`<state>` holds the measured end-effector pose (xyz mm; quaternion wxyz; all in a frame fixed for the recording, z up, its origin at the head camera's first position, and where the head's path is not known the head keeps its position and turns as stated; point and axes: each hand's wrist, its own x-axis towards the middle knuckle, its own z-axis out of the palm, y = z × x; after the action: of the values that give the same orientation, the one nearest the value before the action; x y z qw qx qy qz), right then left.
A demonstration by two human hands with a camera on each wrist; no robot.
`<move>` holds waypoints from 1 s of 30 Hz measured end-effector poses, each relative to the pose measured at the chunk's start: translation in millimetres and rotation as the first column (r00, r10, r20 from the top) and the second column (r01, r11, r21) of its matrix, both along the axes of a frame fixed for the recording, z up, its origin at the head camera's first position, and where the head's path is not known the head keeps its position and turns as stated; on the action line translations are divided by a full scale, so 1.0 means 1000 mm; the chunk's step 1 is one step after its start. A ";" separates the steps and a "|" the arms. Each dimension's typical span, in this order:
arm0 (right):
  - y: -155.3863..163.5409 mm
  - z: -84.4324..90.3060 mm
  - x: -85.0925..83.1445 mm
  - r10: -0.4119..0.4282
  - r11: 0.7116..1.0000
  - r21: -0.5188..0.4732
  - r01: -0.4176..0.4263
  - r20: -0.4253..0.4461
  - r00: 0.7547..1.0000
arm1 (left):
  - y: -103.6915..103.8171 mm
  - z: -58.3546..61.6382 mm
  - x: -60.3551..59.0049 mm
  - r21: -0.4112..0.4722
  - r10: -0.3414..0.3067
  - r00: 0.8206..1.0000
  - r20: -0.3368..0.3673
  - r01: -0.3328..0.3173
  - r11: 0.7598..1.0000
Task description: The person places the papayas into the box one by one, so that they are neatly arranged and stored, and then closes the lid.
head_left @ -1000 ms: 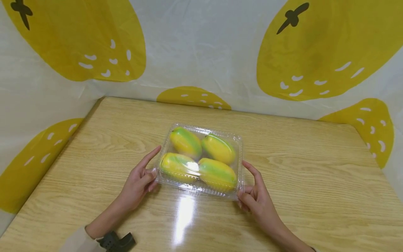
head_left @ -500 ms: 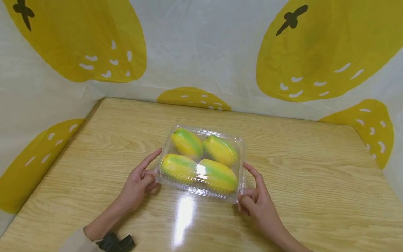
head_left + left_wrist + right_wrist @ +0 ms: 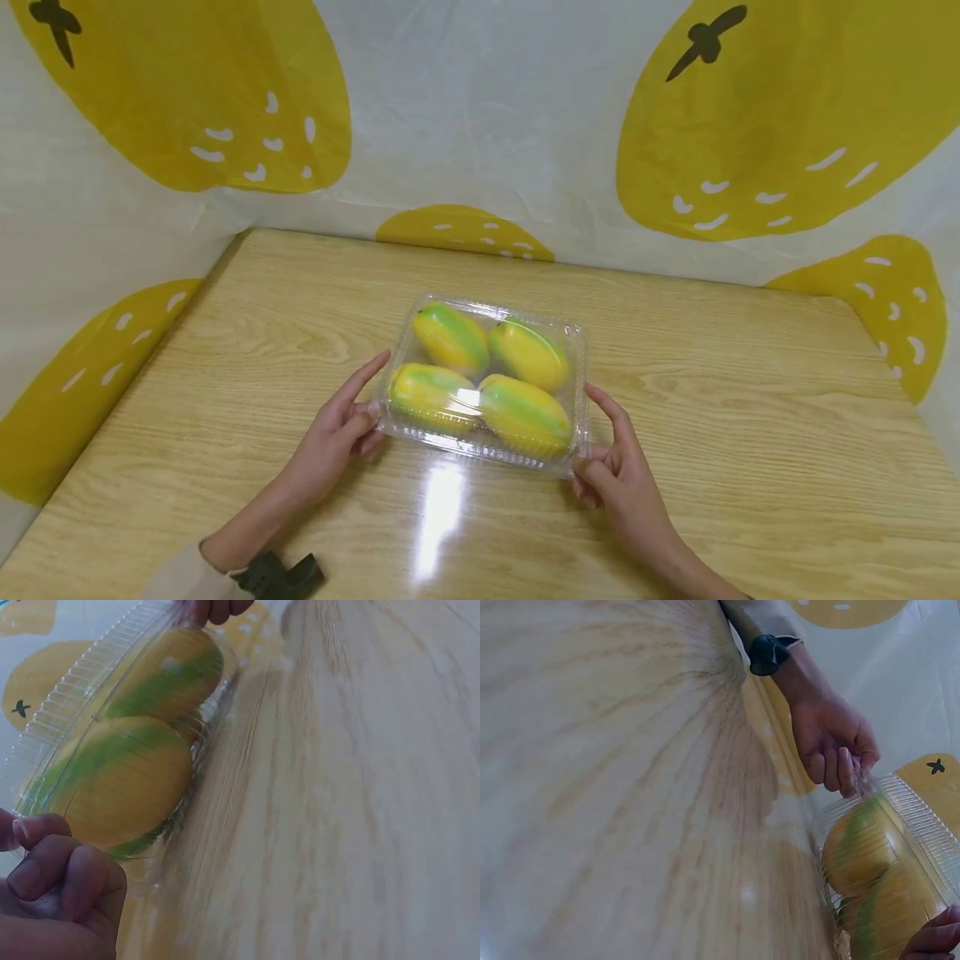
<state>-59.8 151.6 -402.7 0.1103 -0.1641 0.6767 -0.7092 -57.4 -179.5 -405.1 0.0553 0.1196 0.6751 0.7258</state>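
A clear plastic clamshell box (image 3: pixel 491 454) with a ribbed rim lies in the middle of the head view, its lid down. Inside sit several yellow-green mangoes (image 3: pixel 527 412) in two rows. At the box's near left corner my left hand (image 3: pixel 330 437) pinches the rim between thumb and curled fingers, index finger stretched along the side. My right hand (image 3: pixel 618 475) pinches the near right corner in the same way. The left wrist view shows the mangoes (image 3: pixel 127 784) through the box wall, close above the wood. Whether the box touches the table cannot be told.
The wood-grain table (image 3: pixel 750 400) spreads around the box, with a bright light reflection in front of it. A white cloth (image 3: pixel 480 100) printed with large yellow fruits hangs along the back and sides. A black strap (image 3: pixel 277 575) sits on my left wrist.
The box and both hands appear slightly farther right in the head view, and the background has shifted a little too. Both hands keep the same hold on the corners.
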 end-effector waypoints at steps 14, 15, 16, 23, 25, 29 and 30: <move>0.000 -0.007 0.001 -0.032 0.999 -0.026 0.032 -0.017 0.999 | 0.004 0.002 0.001 -0.045 0.073 0.997 0.010 -0.072 0.996; 0.001 -0.007 0.001 -0.029 0.999 -0.034 0.028 -0.016 0.999 | 0.005 0.002 0.001 -0.030 0.065 0.998 0.016 -0.065 0.997; 0.001 -0.007 0.000 -0.026 0.999 -0.040 0.026 -0.016 1.000 | 0.005 0.002 0.002 -0.016 0.058 0.998 0.021 -0.058 0.998; 0.001 -0.006 0.002 -0.039 0.998 -0.042 0.038 -0.017 0.999 | 0.007 -0.001 0.003 0.080 0.010 0.999 0.041 -0.013 0.997; 0.001 -0.005 0.003 -0.048 0.999 -0.022 0.047 -0.017 0.999 | 0.007 -0.002 0.002 0.112 -0.012 0.999 0.035 0.008 0.994; 0.000 -0.006 0.005 -0.046 0.999 0.009 0.046 -0.021 0.999 | 0.006 -0.004 0.002 0.162 -0.035 0.998 0.045 0.027 0.986; 0.000 -0.006 0.005 -0.043 0.999 0.014 0.043 -0.020 0.999 | 0.006 -0.004 0.002 0.166 -0.033 0.998 0.051 0.024 0.986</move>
<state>-54.5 151.6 -409.0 0.0896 -0.1556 0.6860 -0.7051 -55.1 -173.5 -408.9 0.0734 0.1140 0.6092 0.7813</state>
